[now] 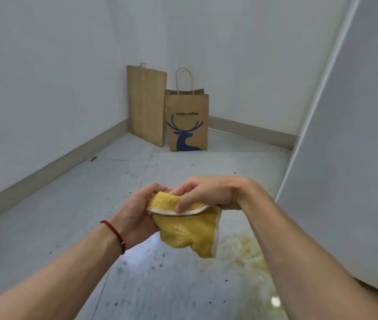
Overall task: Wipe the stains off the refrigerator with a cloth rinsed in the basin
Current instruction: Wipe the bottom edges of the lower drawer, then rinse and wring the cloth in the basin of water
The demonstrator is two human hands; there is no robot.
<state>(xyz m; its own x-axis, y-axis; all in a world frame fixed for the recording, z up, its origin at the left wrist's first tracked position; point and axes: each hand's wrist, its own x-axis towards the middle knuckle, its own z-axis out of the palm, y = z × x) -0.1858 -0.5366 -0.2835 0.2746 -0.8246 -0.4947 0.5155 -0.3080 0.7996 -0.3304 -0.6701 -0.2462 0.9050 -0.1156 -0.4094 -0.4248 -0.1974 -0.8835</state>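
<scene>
A yellow terry cloth (pixel 188 229) with a white hem hangs in front of me at mid-frame. My left hand (pixel 137 213), with a red string on its wrist, grips the cloth's left side from below. My right hand (pixel 208 192) pinches its upper edge, thumb over the white hem. The white refrigerator (pixel 354 158) stands at the right, its side face close to my right forearm. No basin is in view.
Two brown paper bags stand in the far corner: a plain one (pixel 146 105) and one with a blue deer print (pixel 188 121). The grey tiled floor (pixel 79 215) has a yellowish wet stain (pixel 245 252) beside the refrigerator's base. White walls close off the left and back.
</scene>
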